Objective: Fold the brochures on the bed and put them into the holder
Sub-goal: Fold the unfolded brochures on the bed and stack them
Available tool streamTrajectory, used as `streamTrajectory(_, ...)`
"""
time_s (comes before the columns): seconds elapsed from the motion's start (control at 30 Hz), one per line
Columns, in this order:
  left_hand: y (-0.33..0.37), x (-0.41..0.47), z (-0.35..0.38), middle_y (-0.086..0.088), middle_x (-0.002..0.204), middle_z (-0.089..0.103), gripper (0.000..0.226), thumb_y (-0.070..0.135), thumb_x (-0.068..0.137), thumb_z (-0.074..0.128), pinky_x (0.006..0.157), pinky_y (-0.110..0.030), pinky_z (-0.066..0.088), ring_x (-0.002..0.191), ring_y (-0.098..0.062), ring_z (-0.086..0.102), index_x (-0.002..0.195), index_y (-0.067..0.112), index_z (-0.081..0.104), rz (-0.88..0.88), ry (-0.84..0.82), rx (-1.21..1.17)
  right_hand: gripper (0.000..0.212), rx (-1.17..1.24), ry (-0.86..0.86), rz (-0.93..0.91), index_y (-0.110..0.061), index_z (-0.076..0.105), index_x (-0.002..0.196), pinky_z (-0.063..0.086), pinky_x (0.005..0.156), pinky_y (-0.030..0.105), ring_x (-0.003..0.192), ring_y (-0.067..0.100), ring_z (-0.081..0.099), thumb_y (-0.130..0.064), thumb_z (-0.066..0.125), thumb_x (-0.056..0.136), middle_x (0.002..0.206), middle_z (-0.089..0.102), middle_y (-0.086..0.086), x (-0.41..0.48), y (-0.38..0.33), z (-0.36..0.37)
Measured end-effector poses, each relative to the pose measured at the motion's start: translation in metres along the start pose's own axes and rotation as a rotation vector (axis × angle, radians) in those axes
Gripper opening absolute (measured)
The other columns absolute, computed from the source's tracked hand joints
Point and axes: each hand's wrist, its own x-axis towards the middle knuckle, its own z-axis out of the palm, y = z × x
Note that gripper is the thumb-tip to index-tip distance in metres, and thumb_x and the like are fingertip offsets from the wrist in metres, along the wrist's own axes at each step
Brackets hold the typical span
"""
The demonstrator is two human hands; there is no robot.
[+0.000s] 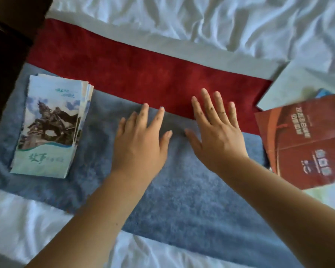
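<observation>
A stack of folded brochures (48,128) with a horse-statue picture lies at the left on the blue-grey towel (182,200). At the right edge an unfolded red brochure (306,144) lies flat, and a pale sheet (296,82) sits behind it. My left hand (141,144) and my right hand (219,132) hover palm-down with fingers spread over the towel's middle, between the stack and the red brochure, holding nothing. No holder is in view.
A red cloth band (143,70) with a grey border (182,47) runs across the bed behind the towel. Rumpled white sheets (240,20) cover the far and near parts of the bed. Dark furniture (6,35) stands at the far left.
</observation>
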Motion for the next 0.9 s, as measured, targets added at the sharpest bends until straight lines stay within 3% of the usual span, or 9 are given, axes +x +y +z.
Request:
streamTrajectory(0.17,0.078,0.025,0.005,-0.011,0.165,0.032,0.065,0.055,0.103,0.039,0.122,-0.049,0.027,0.148,-0.033,0.035,0.161,0.03,0.026,0.08,0.016,0.015,0.078,-0.009,0.025,0.111,-0.019,0.002,0.167,-0.014,0.126,0.043,0.157,0.023,-0.02,-0.056,0.034,0.106,0.173,-0.012,0.005,-0.03,0.076,-0.009)
streamTrajectory(0.33,0.144,0.04,0.009,-0.009,0.166,0.031,0.064,0.054,0.103,0.039,0.122,-0.049,0.026,0.149,-0.031,0.035,0.161,0.031,0.025,0.176,0.02,0.059,0.076,0.021,0.063,0.215,-0.018,0.004,0.167,-0.015,0.126,0.043,0.158,0.027,-0.018,-0.055,0.031,0.107,0.173,-0.008,0.01,-0.052,0.133,-0.015)
streamTrajectory(0.5,0.205,0.046,0.016,-0.007,0.167,0.029,0.064,0.056,0.103,0.036,0.122,-0.048,0.028,0.15,-0.03,0.034,0.161,0.031,0.025,0.26,-0.007,0.092,0.073,0.087,0.059,0.316,-0.021,-0.001,0.167,-0.022,0.124,0.041,0.156,0.024,-0.025,-0.058,0.021,0.108,0.172,-0.017,0.008,-0.075,0.187,-0.013)
streamTrajectory(0.73,0.269,0.046,0.041,-0.009,0.17,0.018,0.06,0.05,0.105,0.04,0.125,-0.05,0.022,0.156,-0.031,0.019,0.16,0.029,0.031,0.395,0.018,0.056,0.072,0.154,0.122,0.355,-0.018,0.012,0.167,-0.012,0.128,0.046,0.159,0.027,-0.015,-0.057,0.028,0.108,0.173,-0.005,0.01,-0.111,0.241,-0.012)
streamTrajectory(0.9,0.299,0.031,0.069,-0.007,0.172,0.014,0.055,0.044,0.108,0.035,0.125,-0.052,0.021,0.158,-0.031,0.014,0.16,0.029,0.031,0.471,0.012,0.025,0.063,0.255,0.187,0.338,-0.016,0.021,0.165,-0.008,0.129,0.045,0.16,0.024,-0.008,-0.041,0.031,0.108,0.173,0.005,0.008,-0.119,0.248,-0.004)
